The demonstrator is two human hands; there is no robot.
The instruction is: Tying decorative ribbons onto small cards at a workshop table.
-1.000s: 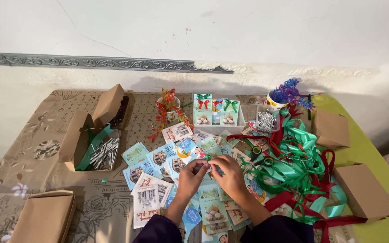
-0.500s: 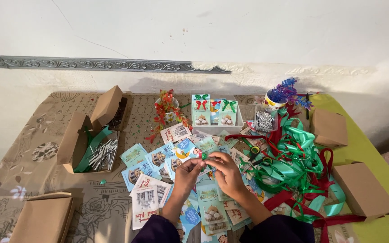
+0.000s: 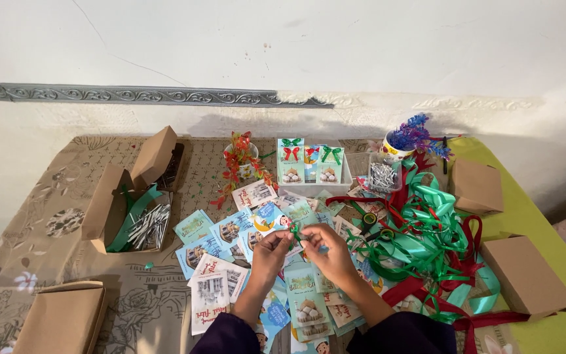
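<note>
Here, hands: left hand (image 3: 271, 244) and right hand (image 3: 325, 248) meet over the surface (image 3: 47, 216); each grip pinches a small green ribbon (image 3: 295, 230) between them
Beneath: printed cards (image 3: 221, 236) scattered under the wrists
Right: tangled ribbons (image 3: 427, 229); closed brown box (image 3: 525, 275)
Left: open box (image 3: 122, 210) with strips
Behind: decorated packets (image 3: 309, 164)

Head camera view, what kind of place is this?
Probably a home craft table for making small gift packs. A heap of green and red ribbon lies by printed cards and brown boxes, and both hands, left hand and right hand, work a green ribbon piece.
</note>
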